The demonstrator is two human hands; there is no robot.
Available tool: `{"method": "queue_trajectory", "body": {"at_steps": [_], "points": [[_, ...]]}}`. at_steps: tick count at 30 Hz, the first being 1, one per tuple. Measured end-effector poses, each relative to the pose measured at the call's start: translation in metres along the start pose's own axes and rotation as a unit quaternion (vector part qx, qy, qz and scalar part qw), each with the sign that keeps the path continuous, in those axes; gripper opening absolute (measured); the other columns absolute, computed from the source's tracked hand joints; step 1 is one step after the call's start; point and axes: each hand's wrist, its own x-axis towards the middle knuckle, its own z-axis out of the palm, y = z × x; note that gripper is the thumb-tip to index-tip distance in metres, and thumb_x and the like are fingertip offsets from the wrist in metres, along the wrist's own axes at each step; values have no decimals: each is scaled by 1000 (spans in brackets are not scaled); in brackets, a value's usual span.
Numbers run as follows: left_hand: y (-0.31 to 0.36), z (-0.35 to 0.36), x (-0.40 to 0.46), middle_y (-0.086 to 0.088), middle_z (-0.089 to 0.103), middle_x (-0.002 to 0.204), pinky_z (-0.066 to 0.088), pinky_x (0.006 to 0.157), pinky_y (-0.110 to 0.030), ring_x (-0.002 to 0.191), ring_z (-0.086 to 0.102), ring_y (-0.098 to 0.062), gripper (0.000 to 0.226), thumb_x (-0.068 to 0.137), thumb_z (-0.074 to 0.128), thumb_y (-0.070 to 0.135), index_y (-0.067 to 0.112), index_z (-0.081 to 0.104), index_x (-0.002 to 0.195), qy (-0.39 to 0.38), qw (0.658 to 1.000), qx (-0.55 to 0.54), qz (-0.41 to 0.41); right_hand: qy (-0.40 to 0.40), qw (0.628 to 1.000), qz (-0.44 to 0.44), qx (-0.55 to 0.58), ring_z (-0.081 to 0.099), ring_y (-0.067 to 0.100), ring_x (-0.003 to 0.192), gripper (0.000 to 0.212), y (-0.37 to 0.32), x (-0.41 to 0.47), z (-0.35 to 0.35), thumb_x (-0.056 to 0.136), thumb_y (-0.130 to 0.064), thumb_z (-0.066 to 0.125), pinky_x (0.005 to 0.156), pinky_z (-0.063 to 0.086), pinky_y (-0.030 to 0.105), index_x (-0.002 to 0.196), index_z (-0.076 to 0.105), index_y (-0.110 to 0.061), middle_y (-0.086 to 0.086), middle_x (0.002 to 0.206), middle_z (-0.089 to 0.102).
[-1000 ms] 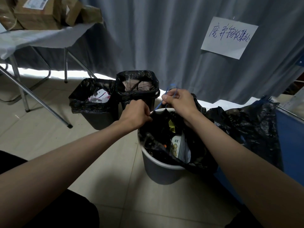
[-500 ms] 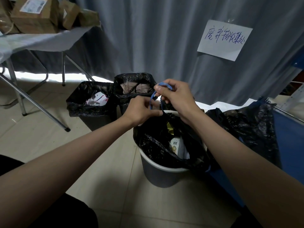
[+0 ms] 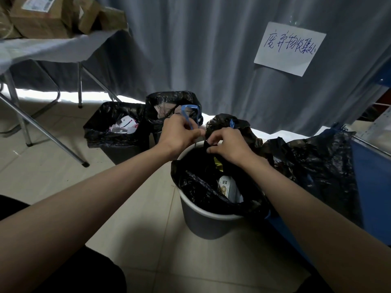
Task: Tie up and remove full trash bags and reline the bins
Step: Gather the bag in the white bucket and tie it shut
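Both hands work over the grey bin (image 3: 208, 220): left hand (image 3: 178, 135) now pinches the blue drawstring (image 3: 190, 115), which half a second ago sat in the right hand (image 3: 227, 145); the right has dropped to grip the rim of the black bag (image 3: 203, 187), fingers curled in the plastic. Bag sits in the bin, mouth open, trash showing. Judgement: cinching underway, knot not made.

Tiled floor (image 3: 63, 176); grey curtain (image 3: 190, 49) with paper sign (image 3: 288, 48); two black-lined bins (image 3: 118, 132) behind; folding table (image 3: 53, 47) holding cardboard boxes (image 3: 42, 15).

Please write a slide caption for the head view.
Both hands pull the blue drawstring of the black bag in the grey bin.
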Motion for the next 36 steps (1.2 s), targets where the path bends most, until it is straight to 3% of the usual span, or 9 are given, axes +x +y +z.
{"method": "queue_trajectory", "body": {"at_steps": [3, 10, 14, 18, 23, 25, 28, 32, 36], "points": [[-2, -1, 1, -1, 68, 62, 51, 63, -22, 53, 58, 3, 20, 80, 79, 20, 5, 71, 71, 3, 1000, -9, 2, 19, 999, 14, -38, 64, 20, 85, 13, -1, 3, 8, 77, -16, 81, 82, 54, 38, 85, 72, -21, -2, 87, 69], [2, -7, -6, -7, 72, 78, 47, 63, -14, 62, 60, 2, 25, 85, 74, 22, 1, 66, 73, -3, 1000, 27, 12, 69, 996, 36, -34, 61, 17, 81, 12, 8, -5, 14, 82, -18, 76, 70, 46, 30, 79, 68, -27, -11, 78, 60], [9, -8, -7, -22, 68, 75, 50, 48, -19, 50, 57, -14, 22, 86, 71, 6, -5, 61, 71, -35, 991, -124, -41, 59, 996, 48, -38, 62, 21, 78, 10, 10, -6, 12, 81, -17, 77, 72, 51, 34, 77, 69, -22, -8, 72, 59], [22, -12, 2, -12, 64, 69, 55, 53, -23, 48, 60, -13, 22, 86, 70, 0, 4, 61, 67, -57, 975, -210, -49, 61, 997, 43, -35, 63, 20, 75, 11, 7, -6, 11, 79, -16, 78, 69, 53, 35, 73, 69, -18, -9, 67, 58], [39, -11, 4, -5, 68, 67, 58, 58, -22, 49, 61, -11, 11, 84, 72, 0, -8, 66, 80, -43, 965, -247, -71, 43, 995, 82, -37, 67, 24, 83, 24, 14, -12, 11, 77, -18, 80, 75, 54, 35, 64, 63, -25, -3, 74, 64], [39, -14, 3, -5, 69, 69, 60, 64, -25, 54, 62, -12, 15, 81, 76, 2, -11, 68, 84, -44, 972, -218, -73, 35, 994, 85, -51, 65, 24, 92, 10, 14, -17, 5, 81, -23, 78, 78, 52, 34, 81, 69, -28, -2, 88, 67], [38, -19, -2, -6, 68, 81, 57, 71, -25, 67, 62, -9, 27, 75, 82, 11, 0, 72, 97, -27, 991, -125, -46, 21, 990, 88, -105, 61, 25, 101, 29, 16, -28, -8, 82, -28, 76, 75, 45, 33, 109, 66, -26, 0, 108, 65], [40, -16, -3, 1, 68, 91, 53, 82, -31, 83, 63, -12, 44, 66, 87, 36, 20, 72, 104, 20, 996, 50, 76, -33, 976, 134, -169, 56, 26, 95, 33, 18, -53, -26, 82, -29, 74, 73, 40, 33, 110, 59, -19, 4, 111, 58], [53, 5, -16, 8, 62, 94, 50, 86, -39, 90, 60, -16, 36, 68, 80, 40, 26, 72, 100, -25, 977, 123, 173, -100, 954, 197, -203, 53, 26, 85, 35, 24, -78, -43, 82, -32, 75, 73, 43, 33, 105, 58, -13, 5, 101, 55]]}}
